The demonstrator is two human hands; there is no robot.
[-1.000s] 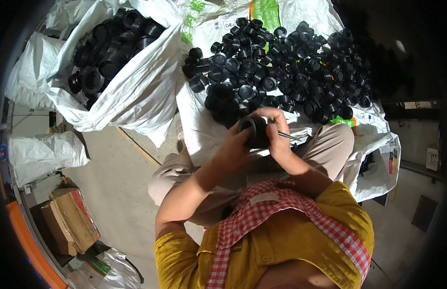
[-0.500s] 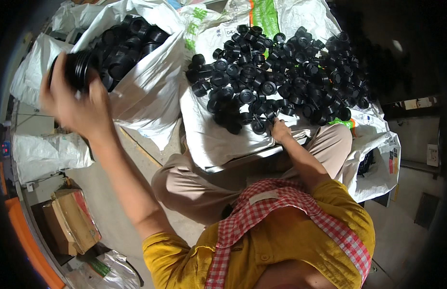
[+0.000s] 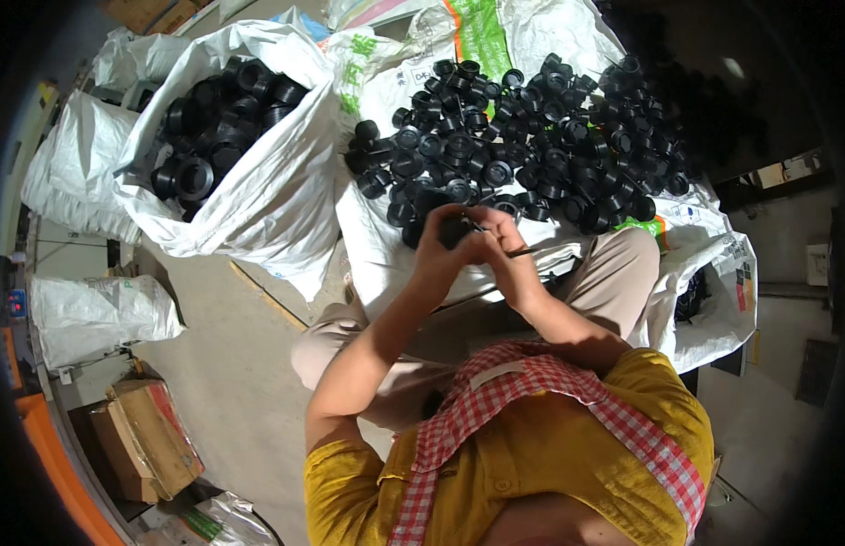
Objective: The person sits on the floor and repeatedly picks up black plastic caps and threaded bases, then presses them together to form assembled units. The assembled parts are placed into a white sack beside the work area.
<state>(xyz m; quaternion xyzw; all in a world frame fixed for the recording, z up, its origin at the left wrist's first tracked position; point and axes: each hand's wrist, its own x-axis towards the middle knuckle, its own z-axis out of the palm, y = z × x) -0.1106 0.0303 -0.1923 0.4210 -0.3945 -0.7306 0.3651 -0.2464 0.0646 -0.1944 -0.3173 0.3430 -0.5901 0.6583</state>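
Note:
My two hands meet over the near edge of a white sack spread before my lap. My left hand [image 3: 436, 255] is closed round a black plastic cap [image 3: 455, 230], partly hidden by the fingers. Close beside it, my right hand [image 3: 509, 250] is curled with its fingertips against the cap. From the right fist juts a thin dark stick-like tool [image 3: 524, 252], whose working end I cannot make out. Just beyond the hands spreads a heap of loose black caps [image 3: 554, 127].
At the left stands an open white woven sack [image 3: 277, 196] filled with larger black round pieces [image 3: 227, 123]. Another white bag [image 3: 714, 314] with dark contents sits by my right knee. A cardboard box [image 3: 154, 437] and an orange edge [image 3: 63, 473] lie at the lower left.
My left hand has come from the left sack, where it held black ribbed pieces, to meet my right hand. Black pieces now lie in that sack. My right hand has moved slightly left.

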